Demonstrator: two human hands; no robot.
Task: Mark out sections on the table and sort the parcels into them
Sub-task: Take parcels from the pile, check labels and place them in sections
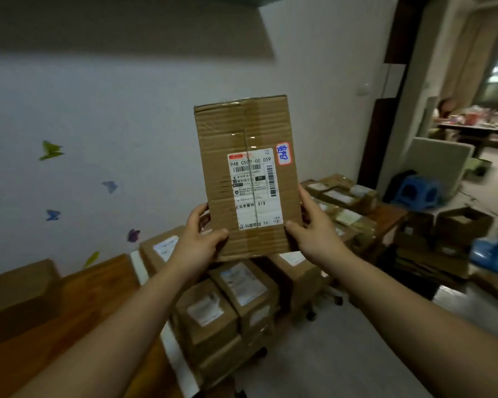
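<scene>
Wooden worktop (pixel 92 288) ran from the lower left toward the right, with a plain carton (pixel 18 285) on its left part, close to the wall. A strip of white tape (pixel 176 357) crossed the worktop from its far edge to its near edge. Just right of the tape, parcels (pixel 210 311) with white labels lay packed together and stacked.

Above that stack both hands held a cardboard box (pixel 242 133) upright in the air, clear of the worktop, its broad face toward the camera. The left hand (pixel 197 242) gripped the lower left corner, thumb pressed on the front face and fingers curled behind the left edge. A white label (pixel 253 188) with barcodes covered the lower middle of the face, and a small red-edged sticker (pixel 283 153) with blue writing sat beside the label's top right corner. The right hand (pixel 314 234) gripped the lower right corner the same way, thumb on the front and fingers wrapped along the right edge.

Further right, more packages (pixel 342 196) crowded the worktop's far right end. Beyond them a blue stool (pixel 417 192) stood on the floor, and open cartons (pixel 460 225) sat on the floor near it.
</scene>
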